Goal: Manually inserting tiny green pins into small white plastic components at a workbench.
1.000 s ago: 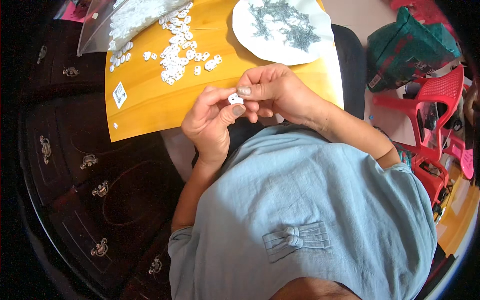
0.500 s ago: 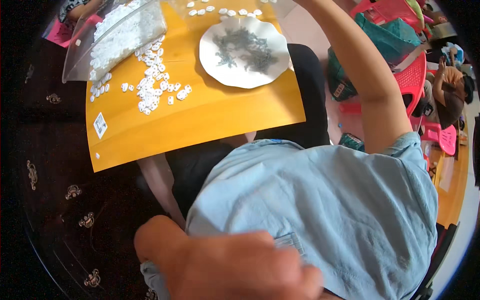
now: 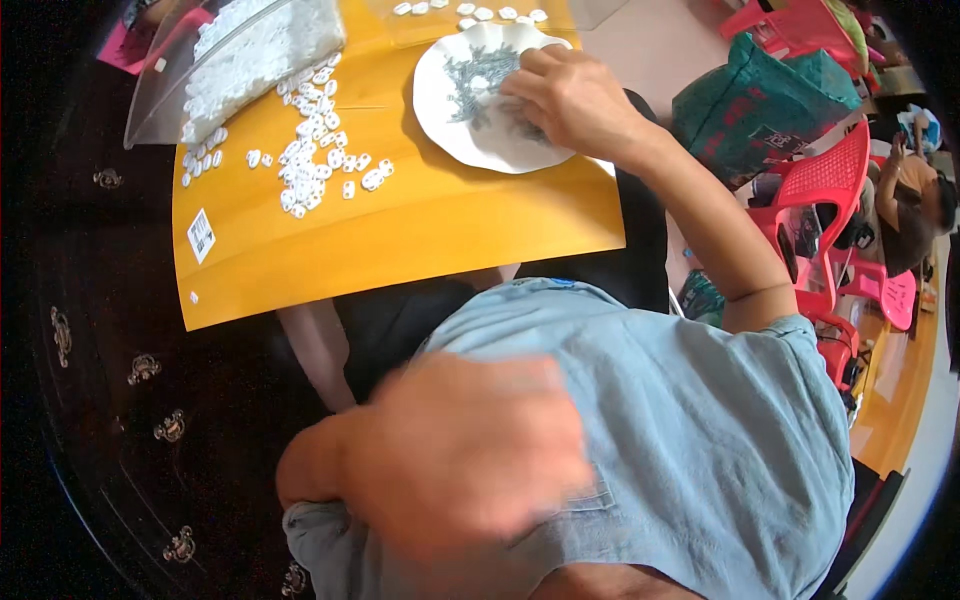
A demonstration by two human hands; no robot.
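A white scalloped plate [image 3: 435, 125] holds a spread of small thin grey pieces [image 3: 468, 85], too small to name. My right hand [image 3: 575, 100] reaches over its right side, fingertips drawn together down among the pieces; what they pinch is hidden. Close to my chest, my left hand [image 3: 470, 450] is raised and blurred by motion. Its fingers look curled into a fist, and anything inside is out of sight. Many small white oval plastic parts with holes [image 3: 305, 170] lie loose on the orange-yellow board [image 3: 430, 235] left of the plate.
A clear plastic container [image 3: 160, 110] tips on the board's far left, heaped with white parts [image 3: 265, 50]. Dark furniture with ornate metal handles [image 3: 145, 368] stands at left. Right are a green bag [image 3: 765, 105], a red plastic chair [image 3: 825, 175] and another person [image 3: 905, 215].
My right hand has come down from beyond the top edge onto the plate. My left hand has shifted up, still near my chest. The view has shifted slightly.
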